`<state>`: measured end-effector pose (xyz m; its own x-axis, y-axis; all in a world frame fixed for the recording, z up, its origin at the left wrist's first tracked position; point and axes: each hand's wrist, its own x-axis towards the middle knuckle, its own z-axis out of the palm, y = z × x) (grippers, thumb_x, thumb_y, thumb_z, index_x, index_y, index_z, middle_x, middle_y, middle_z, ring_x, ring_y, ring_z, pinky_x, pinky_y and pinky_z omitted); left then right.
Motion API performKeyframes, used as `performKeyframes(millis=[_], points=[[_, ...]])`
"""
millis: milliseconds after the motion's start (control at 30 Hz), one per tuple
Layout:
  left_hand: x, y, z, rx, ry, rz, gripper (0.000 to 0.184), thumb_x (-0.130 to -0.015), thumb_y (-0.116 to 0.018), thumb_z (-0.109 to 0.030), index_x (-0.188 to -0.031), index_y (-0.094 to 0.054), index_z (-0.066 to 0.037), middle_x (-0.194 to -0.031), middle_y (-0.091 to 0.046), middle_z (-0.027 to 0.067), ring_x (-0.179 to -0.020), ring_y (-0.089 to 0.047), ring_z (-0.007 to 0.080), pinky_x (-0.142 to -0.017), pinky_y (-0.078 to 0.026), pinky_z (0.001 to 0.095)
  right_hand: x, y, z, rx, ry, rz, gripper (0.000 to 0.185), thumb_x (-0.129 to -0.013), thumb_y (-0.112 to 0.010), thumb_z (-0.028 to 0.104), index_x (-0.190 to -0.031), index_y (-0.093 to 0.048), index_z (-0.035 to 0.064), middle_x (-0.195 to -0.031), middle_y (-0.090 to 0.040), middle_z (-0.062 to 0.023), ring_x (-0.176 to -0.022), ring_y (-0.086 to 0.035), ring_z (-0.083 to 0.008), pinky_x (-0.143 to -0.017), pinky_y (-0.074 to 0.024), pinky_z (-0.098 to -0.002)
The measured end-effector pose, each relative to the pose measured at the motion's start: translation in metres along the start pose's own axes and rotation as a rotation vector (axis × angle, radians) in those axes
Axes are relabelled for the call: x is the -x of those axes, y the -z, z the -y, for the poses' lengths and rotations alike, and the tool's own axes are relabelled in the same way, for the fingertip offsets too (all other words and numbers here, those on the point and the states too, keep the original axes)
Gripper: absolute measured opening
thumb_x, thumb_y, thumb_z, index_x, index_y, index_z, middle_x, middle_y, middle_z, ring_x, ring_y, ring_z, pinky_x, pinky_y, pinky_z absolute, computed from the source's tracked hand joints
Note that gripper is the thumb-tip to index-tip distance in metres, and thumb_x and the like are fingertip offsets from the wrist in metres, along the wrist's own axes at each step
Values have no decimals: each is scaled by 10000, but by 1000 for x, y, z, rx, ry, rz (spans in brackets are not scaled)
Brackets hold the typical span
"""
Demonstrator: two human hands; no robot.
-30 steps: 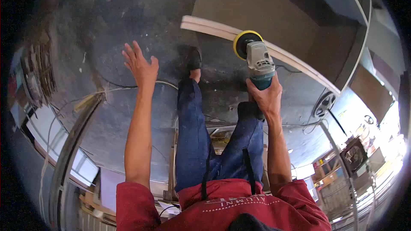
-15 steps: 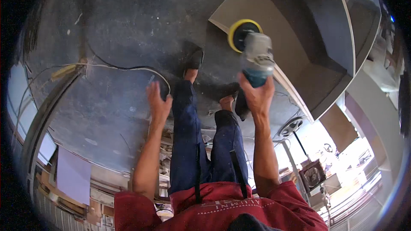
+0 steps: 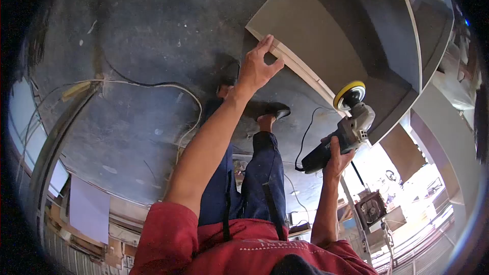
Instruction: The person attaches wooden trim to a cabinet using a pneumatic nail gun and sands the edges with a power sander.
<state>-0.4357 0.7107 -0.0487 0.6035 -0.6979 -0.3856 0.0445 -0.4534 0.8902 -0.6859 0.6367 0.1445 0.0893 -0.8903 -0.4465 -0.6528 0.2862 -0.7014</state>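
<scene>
My right hand (image 3: 338, 160) is wrapped round the body of an angle grinder (image 3: 351, 127). On its head sits a round pad (image 3: 350, 94) with a yellow rim, tilted up beside the lower end of a pale wooden edge. My left hand (image 3: 257, 69) reaches to that long edge (image 3: 305, 74) of a box-like wooden cabinet (image 3: 326, 25). Its fingertips rest at the edge, with the thumb spread away from the fingers, and I see nothing held in it. From the rear of the grinder a black cord (image 3: 301, 147) hangs down.
Dark, scuffed floor (image 3: 137, 30) stretches under my feet. A pale cable (image 3: 196, 102) runs across it from the left, near a metal bar (image 3: 58, 137). Boards (image 3: 89, 206) lean at lower left. At lower right stands a square fan-like unit (image 3: 372, 208).
My left hand has moved up and right from beside my leg to the cabinet's edge. The grinder has swung down and right in my right hand, its pad now at the edge's lower end.
</scene>
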Motion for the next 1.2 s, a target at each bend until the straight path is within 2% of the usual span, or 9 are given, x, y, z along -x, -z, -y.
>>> performKeyframes(millis=[300,400,467,500,600,867,967,1033,1200], points=[[3,12,-14,-46,3,-83,434,-819,-759,-218,-1184,-680,1,-1184,-689,164,-1149,-644,283,-984,-489,299,52,10,-53,-165,-161,-110,345,-851,-716,125,-1114,-562,-38,-875,-651,-120,-742,-659,-219,-701,-531,-343],[11,7,-34,-219,-74,-45,511,-859,-724,-233,-1290,-608,16,-1323,-612,186,-1289,-542,318,-1086,-401,405,71,27,-67,-225,-274,-156,486,-783,-813,146,-1166,-569,-24,-959,-656,-86,-824,-619,-156,-753,-516,-310],[22,-17,-57,-859,-485,-90,639,-869,-649,-177,-1439,-437,19,-1529,-383,208,-1442,-311,389,-1166,-249,522,88,43,-92,-266,-316,-174,463,-759,-817,104,-1136,-580,-24,-978,-654,-74,-834,-624,-152,-783,-514,-306],[32,-35,-67,-849,-535,-46,639,-869,-649,-177,-1439,-437,19,-1529,-383,208,-1442,-311,389,-1166,-249,522,95,49,-92,-292,-332,-231,463,-759,-817,104,-1136,-580,-24,-978,-654,-74,-834,-624,-152,-783,-514,-306],[66,-92,-72,-1125,-529,574,889,-826,-616,-140,-1551,-125,15,-1628,-41,229,-1499,-45,436,-1187,-111,584,104,71,-89,-401,-419,-378,437,-766,-808,81,-1125,-578,-15,-953,-668,-72,-830,-641,-153,-761,-518,-302],[136,-290,-95,-1178,-682,655,857,-802,-580,-75,-1529,-147,62,-1622,-56,243,-1505,-55,412,-1198,-82,559,152,191,-178,-744,-504,-675,380,-824,-749,32,-1148,-556,-17,-907,-673,-71,-758,-652,-154,-716,-516,-292],[165,-380,-107,-1232,-774,714,975,-804,-648,-130,-1540,-35,55,-1620,1,256,-1505,-16,415,-1199,-84,565,169,239,-213,-777,-573,-822,375,-827,-744,23,-1147,-552,-18,-914,-667,-81,-762,-653,-161,-717,-517,-299],[184,-440,-107,-1210,-840,700,888,-782,-622,-97,-1511,-154,97,-1612,-63,268,-1501,-64,420,-1202,-91,554,176,267,-232,-800,-598,-898,391,-820,-750,18,-1152,-547,-22,-925,-663,-88,-761,-653,-166,-718,-520,-306],[222,-577,-112,-1146,-950,762,870,-789,-598,-92,-1521,-158,70,-1616,-83,252,-1505,-55,407,-1207,-74,549,219,305,-295,-874,-618,-1050,443,-806,-754,0,-1183,-525,-35,-956,-660,-97,-790,-659,-176,-745,-528,-312]])
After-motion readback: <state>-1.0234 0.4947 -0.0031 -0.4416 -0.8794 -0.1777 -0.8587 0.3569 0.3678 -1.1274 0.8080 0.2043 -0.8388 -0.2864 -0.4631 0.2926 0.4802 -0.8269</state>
